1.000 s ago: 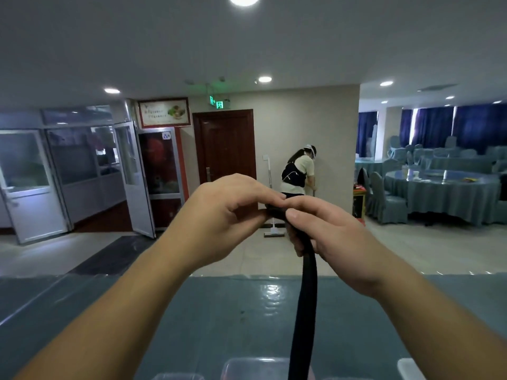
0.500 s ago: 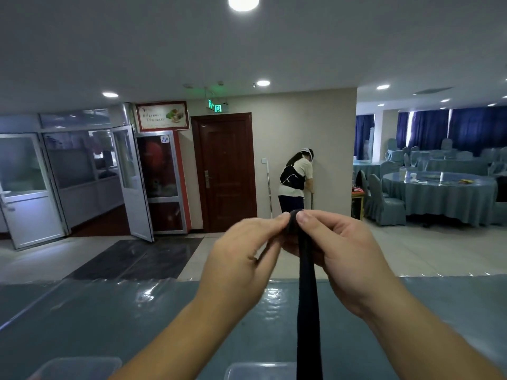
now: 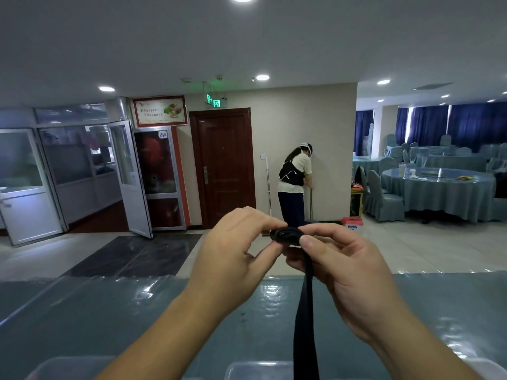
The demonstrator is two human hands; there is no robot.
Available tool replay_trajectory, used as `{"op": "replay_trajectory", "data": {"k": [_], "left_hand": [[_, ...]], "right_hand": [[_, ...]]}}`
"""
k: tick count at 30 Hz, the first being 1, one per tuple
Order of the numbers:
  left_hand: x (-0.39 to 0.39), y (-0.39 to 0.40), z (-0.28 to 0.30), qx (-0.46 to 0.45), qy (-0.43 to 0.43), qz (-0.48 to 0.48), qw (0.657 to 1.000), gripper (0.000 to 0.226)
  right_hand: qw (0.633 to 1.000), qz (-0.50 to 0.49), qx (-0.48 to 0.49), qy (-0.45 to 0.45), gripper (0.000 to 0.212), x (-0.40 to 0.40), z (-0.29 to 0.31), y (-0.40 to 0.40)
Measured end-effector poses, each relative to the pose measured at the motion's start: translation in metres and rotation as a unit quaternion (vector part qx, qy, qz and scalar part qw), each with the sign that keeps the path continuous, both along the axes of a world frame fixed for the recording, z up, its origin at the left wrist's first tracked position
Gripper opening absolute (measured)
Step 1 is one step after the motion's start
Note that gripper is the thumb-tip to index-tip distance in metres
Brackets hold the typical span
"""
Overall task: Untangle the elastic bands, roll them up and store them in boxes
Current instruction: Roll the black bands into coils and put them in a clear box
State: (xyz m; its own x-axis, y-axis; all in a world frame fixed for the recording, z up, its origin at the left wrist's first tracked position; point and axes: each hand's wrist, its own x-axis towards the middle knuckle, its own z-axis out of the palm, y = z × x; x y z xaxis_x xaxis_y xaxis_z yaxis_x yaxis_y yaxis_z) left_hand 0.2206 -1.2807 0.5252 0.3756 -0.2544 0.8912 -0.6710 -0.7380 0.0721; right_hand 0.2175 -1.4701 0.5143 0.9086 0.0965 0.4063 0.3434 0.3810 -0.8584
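Nearest the viewer, at the lower edge of the glossy grey-blue plastic-covered table [image 3: 115,319], sit 2 clear plastic storage boxes [image 3: 258,370], their rims smooth and translucent, and between them the flat black woven elastic band [image 3: 305,311] rises taut and ribbon-like from below the frame. Above the table's far edge the band ends in a small, tight black coil [image 3: 286,235], roughly disc-shaped with visible spiral layers. The left hand [image 3: 233,259] pinches the coil's left side between thumb and curled fingers; the right hand [image 3: 345,272] pinches its right side, thumb on top and fingers curled beneath, with the loose tail running down past its palm. I judge the main risk to be the coil springing open: elastic stores tension, so any slackened pinch while regripping for the next turn could let the layers unwind. The tail could also twist as it feeds in, making a lumpy roll that fits a box poorly, and too much stretch while winding would make the roll loosen later. Beyond the table lie a pale tiled floor [image 3: 411,248] and a dark brown panelled wooden door [image 3: 222,165].
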Motion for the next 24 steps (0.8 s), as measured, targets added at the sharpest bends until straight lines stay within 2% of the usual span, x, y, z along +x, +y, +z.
{"op": "replay_trajectory", "data": {"k": [5, 8, 11, 14, 17, 22, 24], "left_hand": [[0.000, -0.020, -0.022, -0.092, -0.037, 0.018, 0.995, 0.011], [-0.002, -0.026, -0.027, -0.117, -0.004, 0.002, 0.993, 0.018], [-0.003, -0.016, -0.023, -0.061, 0.051, -0.017, 0.997, 0.043], [-0.002, -0.006, -0.019, 0.008, 0.092, -0.036, 0.995, 0.052], [0.000, 0.000, -0.013, 0.029, 0.099, -0.037, 0.994, 0.047], [-0.006, -0.002, -0.007, -0.013, 0.048, -0.034, 0.998, 0.034], [-0.009, -0.006, -0.008, -0.044, 0.024, -0.020, 0.999, 0.026]], "right_hand": [[0.999, -0.022, 0.026, 0.021, 0.035, -0.004, -0.001, 0.010], [0.999, -0.021, 0.036, 0.029, 0.030, -0.003, -0.001, 0.009], [0.999, -0.017, 0.031, 0.029, 0.022, -0.001, -0.001, 0.006], [1.000, -0.021, 0.002, 0.019, 0.023, 0.000, 0.003, 0.001], [0.999, -0.018, -0.013, 0.027, 0.027, -0.001, 0.006, 0.000], [0.999, -0.030, 0.011, 0.016, 0.024, -0.006, 0.003, 0.006], [1.000, -0.006, 0.022, 0.018, 0.030, -0.011, 0.002, 0.008]]}}
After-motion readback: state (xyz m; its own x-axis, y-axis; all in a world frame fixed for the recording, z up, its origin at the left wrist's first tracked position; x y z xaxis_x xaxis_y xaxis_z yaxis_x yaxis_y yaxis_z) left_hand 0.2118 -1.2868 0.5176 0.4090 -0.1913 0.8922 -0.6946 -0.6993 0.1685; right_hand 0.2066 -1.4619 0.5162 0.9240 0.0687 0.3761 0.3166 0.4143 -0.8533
